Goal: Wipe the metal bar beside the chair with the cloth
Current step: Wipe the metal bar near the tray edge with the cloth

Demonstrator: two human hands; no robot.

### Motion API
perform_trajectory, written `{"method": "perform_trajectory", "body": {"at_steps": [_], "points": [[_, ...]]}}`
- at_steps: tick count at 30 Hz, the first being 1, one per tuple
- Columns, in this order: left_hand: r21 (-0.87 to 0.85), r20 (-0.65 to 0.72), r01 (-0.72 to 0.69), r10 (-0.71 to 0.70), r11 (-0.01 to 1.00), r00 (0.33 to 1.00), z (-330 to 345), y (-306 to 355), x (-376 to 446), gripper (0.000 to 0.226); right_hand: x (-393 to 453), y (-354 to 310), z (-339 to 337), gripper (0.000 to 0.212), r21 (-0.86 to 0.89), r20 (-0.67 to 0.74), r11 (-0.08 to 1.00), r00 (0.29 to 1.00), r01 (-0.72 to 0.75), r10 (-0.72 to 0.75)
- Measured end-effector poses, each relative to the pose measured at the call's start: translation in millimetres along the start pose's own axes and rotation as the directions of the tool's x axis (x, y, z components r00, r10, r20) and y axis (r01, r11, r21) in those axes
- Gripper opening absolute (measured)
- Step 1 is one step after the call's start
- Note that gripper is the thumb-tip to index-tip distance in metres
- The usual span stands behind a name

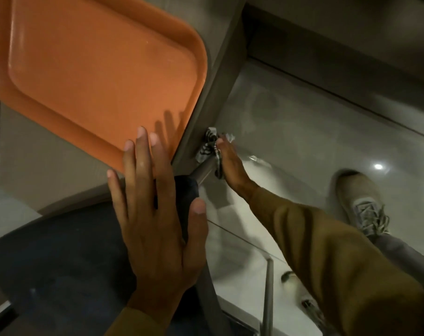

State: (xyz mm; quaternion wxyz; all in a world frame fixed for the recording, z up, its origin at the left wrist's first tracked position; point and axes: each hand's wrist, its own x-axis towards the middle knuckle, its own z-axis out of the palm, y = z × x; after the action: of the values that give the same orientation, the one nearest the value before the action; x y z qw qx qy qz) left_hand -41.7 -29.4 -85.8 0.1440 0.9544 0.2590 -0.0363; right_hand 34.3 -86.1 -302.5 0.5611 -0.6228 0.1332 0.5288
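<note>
A striped black-and-white cloth [209, 147] is wrapped around a grey metal bar [204, 171] that runs down from under the table edge, just right of the dark chair [60, 258]. My right hand [231, 163] presses the cloth against the bar, its fingers closed over cloth and bar together. My left hand [155, 207] lies flat and spread on the chair's top corner, with its fingertips over the edge of the orange tray. Most of the bar's upper part is hidden by the cloth and the table.
An orange tray [84, 69] lies on the grey table [36, 154] and overhangs its edge. My shoe [361, 204] stands on the glossy tiled floor [315, 141] at the right. Another thin metal bar [268, 294] rises at the bottom centre.
</note>
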Motion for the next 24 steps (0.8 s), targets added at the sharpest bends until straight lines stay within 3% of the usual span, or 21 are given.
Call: {"method": "perform_trajectory", "body": {"at_steps": [3,6,10,12,19,22,24], "points": [[0.000,0.010,0.009,-0.009,1.000,1.000,-1.4,1.4,1.4,0.072,-46.4,-22.4,9.0,0.082,0.054,0.047,0.995,0.995,0.087,-0.090],[0.022,0.028,0.010,-0.011,1.000,1.000,0.2,0.2,1.0,0.073,-112.6,-17.8,25.8,0.062,0.126,0.111,0.953,0.951,0.275,-0.289],[0.013,0.022,0.002,-0.002,1.000,1.000,0.6,-1.7,0.0,0.072,-91.6,3.9,32.3,0.060,0.076,0.089,0.936,0.933,0.343,-0.349],[-0.001,0.014,0.003,-0.002,1.000,1.000,0.0,-1.4,0.3,0.071,-50.9,21.6,26.2,0.064,0.082,0.060,0.950,0.950,0.300,-0.306],[-0.023,0.012,-0.016,0.017,1.000,1.000,-0.3,-2.2,1.3,0.072,21.8,23.5,-4.7,0.088,-0.031,0.019,0.998,0.998,-0.063,0.064],[-0.026,0.007,-0.014,0.014,1.000,1.000,-2.9,-1.9,2.0,0.073,-14.6,9.4,-5.4,0.077,-0.010,0.011,0.996,0.996,-0.086,0.086],[-0.023,0.013,-0.008,0.008,1.000,1.000,-3.2,-3.3,2.0,0.073,-62.7,-13.0,-4.0,0.060,-0.050,0.025,0.999,1.000,-0.003,0.004]]}}
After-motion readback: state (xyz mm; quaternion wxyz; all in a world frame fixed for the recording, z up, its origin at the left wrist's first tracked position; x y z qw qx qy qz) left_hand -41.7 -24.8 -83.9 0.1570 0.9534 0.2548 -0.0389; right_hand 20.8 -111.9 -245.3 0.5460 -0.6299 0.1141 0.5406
